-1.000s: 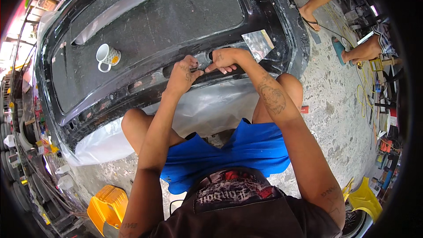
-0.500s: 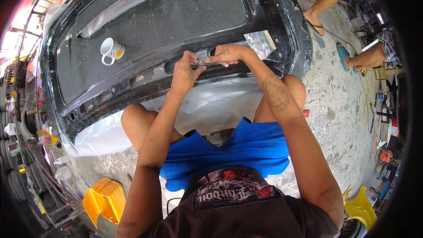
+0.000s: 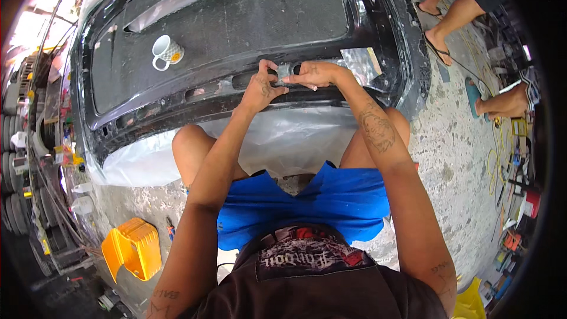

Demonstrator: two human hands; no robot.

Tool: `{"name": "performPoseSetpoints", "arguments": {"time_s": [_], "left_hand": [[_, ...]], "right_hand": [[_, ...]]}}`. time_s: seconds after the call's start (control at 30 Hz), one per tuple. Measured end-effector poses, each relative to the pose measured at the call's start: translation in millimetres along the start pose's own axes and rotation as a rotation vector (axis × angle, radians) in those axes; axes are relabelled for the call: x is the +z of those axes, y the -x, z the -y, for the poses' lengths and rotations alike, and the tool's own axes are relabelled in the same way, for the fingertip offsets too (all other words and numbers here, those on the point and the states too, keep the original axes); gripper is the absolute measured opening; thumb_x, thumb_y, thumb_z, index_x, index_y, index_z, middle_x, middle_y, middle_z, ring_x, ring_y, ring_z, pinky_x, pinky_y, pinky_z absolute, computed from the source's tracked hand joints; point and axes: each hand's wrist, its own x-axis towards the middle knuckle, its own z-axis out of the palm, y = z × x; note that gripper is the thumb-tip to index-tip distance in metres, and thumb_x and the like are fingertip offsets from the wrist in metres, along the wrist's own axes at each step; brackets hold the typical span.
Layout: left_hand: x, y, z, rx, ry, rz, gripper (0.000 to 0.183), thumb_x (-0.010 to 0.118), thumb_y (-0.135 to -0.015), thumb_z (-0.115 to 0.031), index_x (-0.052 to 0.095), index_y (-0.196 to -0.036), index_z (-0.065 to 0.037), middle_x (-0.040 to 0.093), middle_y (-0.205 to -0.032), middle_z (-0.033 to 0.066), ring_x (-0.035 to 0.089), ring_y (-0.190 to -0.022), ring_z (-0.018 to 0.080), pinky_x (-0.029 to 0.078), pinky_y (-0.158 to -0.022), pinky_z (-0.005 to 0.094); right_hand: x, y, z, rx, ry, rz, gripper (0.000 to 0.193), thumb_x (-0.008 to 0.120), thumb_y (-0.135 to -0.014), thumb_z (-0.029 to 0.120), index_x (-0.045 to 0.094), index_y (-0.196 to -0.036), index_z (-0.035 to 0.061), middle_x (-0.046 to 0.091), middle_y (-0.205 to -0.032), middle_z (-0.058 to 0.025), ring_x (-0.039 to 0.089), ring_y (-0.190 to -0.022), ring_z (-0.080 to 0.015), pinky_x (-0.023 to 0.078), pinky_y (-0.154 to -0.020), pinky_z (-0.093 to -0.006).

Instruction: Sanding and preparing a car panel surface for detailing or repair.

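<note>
Both my hands rest on the slotted edge strip of a large black car panel (image 3: 224,41). My left hand (image 3: 260,87) curves beside a small grey patch (image 3: 284,73) between two slots, its thumb and index finger spread apart. From the other side my right hand (image 3: 316,74) reaches the same patch, one digit stretched onto it and the other fingers bent lower down. I see no tool in either hand, though the undersides of the fingers are hidden. A white patterned mug (image 3: 168,53) stands on the panel to the left.
A shiny rectangular sheet (image 3: 361,65) lies right of my hands. Clear plastic sheeting (image 3: 295,130) hangs below the panel's near edge. A cut yellow container (image 3: 133,248) sits at lower left. Other people's sandalled feet (image 3: 437,44) stand at upper right, near cables (image 3: 495,153).
The whole view has shifted slightly, with the panel and mug now farther right. My left index finger and thumb are spread wider. Both hands stay at the same patch.
</note>
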Motion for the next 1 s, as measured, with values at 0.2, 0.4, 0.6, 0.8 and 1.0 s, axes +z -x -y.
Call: {"name": "performPoseSetpoints", "arguments": {"time_s": [0.2, 0.4, 0.6, 0.8, 1.0], "left_hand": [[-6, 7, 4, 0.082, -0.124, -0.083, 0.064, 0.086, -0.074, -0.013, 0.04, -0.117, -0.004, 0.066, -0.078, 0.0109, 0.065, -0.074, 0.0255, 0.052, -0.072, 0.0358], [-81, 13, -16, 0.142, -0.422, 0.434, 0.047, 0.077, -0.086, -0.02, 0.054, -0.122, -0.002, 0.069, -0.114, 0.0155, 0.067, -0.104, 0.0265, 0.052, -0.088, 0.0374], [-61, 14, -6, -0.071, 0.08, 0.333, 0.054, 0.078, -0.087, -0.022, 0.052, -0.13, -0.004, 0.065, -0.126, 0.0087, 0.058, -0.119, 0.0208, 0.043, -0.105, 0.0378], [-59, -6, 19, 0.03, 0.14, 0.483, 0.033, 0.08, -0.084, -0.02, 0.057, -0.103, -0.006, 0.062, -0.123, 0.0107, 0.057, -0.116, 0.0217, 0.043, -0.102, 0.0383], [-67, -17, 34, 0.19, 0.085, 0.549, 0.033, 0.081, -0.081, -0.018, 0.051, -0.077, -0.004, 0.062, -0.13, 0.0191, 0.049, -0.134, 0.0359, 0.037, -0.11, 0.042]], "right_hand": [[-2, 3, 3, -0.116, 0.033, 0.119, 0.085, 0.051, -0.082, 0.083, 0.048, -0.044, 0.0069, 0.038, -0.038, -0.0036, 0.04, -0.036, -0.0159, 0.034, -0.045, -0.0338], [-12, -6, -3, -0.182, 0.098, 0.298, 0.083, 0.05, -0.086, 0.078, 0.05, -0.045, 0.0056, 0.04, -0.038, -0.0051, 0.044, -0.035, -0.0182, 0.039, -0.045, -0.0338], [-24, -2, 1, -0.192, 0.151, 0.397, 0.075, 0.06, -0.086, 0.067, 0.052, -0.044, 0.0057, 0.046, -0.041, -0.0044, 0.048, -0.036, -0.0169, 0.039, -0.04, -0.0314], [-30, -6, 8, -0.087, 0.196, 0.55, 0.073, 0.061, -0.089, 0.061, 0.053, -0.045, 0.0029, 0.047, -0.042, -0.0043, 0.051, -0.038, -0.016, 0.041, -0.042, -0.0306], [-35, -6, 18, 0.015, 0.152, 0.637, 0.07, 0.066, -0.088, 0.056, 0.053, -0.045, 0.0023, 0.047, -0.043, -0.0045, 0.05, -0.039, -0.0153, 0.042, -0.043, -0.0307]]}}
